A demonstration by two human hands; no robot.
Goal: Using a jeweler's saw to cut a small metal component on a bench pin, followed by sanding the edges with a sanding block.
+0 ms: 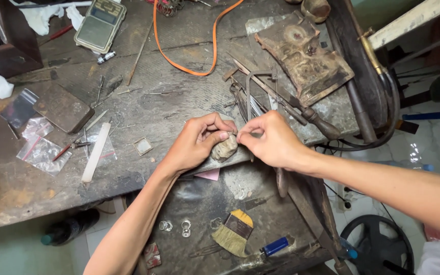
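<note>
Nearest to me, on the lower tray under the desk edge, lie a flat brush (236, 233) with pale bristles, a blue-handled tool (273, 247) and two small metal rings (175, 226). Above them my forearms reach in from below and from the right. My left hand (199, 142) is curled shut around a small grey-brown lump (225, 147), thumb pressed on its front, right at the front edge of the desk (143, 107). My right hand (271, 140) meets it — thumb and forefinger pinched together on something too small to make out, just touching the top of the lump. Behind my hands lie a saw frame (258, 84) and wooden-handled tools (319, 121). Further left sit a white stick (96, 152), small clear bags (42, 153) and a dark flat tin (63, 107) — and at the far edge, a pocket scale (100, 23) and an orange cord (189, 63).
</note>
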